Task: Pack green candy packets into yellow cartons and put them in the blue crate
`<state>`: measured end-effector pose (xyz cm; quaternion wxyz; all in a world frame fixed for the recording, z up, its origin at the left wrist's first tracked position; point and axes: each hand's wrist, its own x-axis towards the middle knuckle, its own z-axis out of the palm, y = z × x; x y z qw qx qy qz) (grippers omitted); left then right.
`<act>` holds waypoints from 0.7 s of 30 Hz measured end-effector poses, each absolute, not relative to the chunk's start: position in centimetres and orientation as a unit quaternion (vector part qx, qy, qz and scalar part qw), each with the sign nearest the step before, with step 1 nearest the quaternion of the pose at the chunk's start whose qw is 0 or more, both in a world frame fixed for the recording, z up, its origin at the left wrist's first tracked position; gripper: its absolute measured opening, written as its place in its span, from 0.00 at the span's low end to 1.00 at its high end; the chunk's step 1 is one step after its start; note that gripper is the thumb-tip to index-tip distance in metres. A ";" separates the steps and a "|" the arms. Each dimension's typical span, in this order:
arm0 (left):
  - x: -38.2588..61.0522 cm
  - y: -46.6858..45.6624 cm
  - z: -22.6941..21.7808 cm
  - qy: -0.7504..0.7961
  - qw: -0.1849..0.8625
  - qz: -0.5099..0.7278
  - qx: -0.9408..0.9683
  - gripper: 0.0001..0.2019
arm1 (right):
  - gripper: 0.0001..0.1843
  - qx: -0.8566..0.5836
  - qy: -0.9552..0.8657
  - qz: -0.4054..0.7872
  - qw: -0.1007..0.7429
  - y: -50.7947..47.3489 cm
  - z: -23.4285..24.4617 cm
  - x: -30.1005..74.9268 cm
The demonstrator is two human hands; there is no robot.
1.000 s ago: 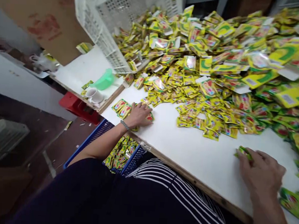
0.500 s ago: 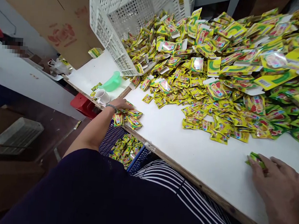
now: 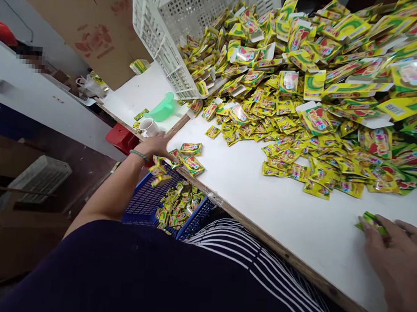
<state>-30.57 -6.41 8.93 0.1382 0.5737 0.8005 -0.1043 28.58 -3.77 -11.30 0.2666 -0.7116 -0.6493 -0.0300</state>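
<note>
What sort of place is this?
Probably a packing workshop: yellow-green foil sachets heaped across a white worktable, a white plastic crate tipped beside them, and a blue basket of sachets below.

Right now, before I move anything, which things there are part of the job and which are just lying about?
Part of the job: left hand, right hand on green sachets, yellow sachet pile, blue crate, tipped white crate.
Lying about: white mug, green plastic scoop, cardboard sheet.
</note>
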 end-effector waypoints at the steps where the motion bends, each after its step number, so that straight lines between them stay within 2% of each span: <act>1: -29.3 -5.4 8.3 0.782 0.140 -0.121 0.595 0.59 | 0.24 -0.701 -0.654 -0.028 0.282 -3.7 -11.4 28.6; 4: -26.0 -3.7 5.9 0.683 0.165 -0.224 0.676 0.51 | 0.27 -0.691 -0.655 -0.015 0.306 -3.7 -11.3 28.6; 8: -25.9 -4.0 3.9 0.679 0.182 -0.218 0.677 0.46 | 0.28 -0.719 -0.636 0.013 0.281 -4.0 -10.4 28.1; 12: -29.9 -5.0 4.1 0.730 0.135 -0.203 0.639 0.41 | 0.30 -0.734 -0.621 0.057 0.269 -3.8 -9.6 27.8; 18: -33.1 -6.2 5.6 0.774 0.138 -0.202 0.584 0.24 | 0.31 -0.762 -0.564 0.136 0.288 -3.7 -8.7 27.3; 21: -32.6 -6.5 6.7 0.785 0.152 -0.209 0.563 0.25 | 0.28 -0.763 -0.555 0.158 0.292 -3.8 -8.0 27.0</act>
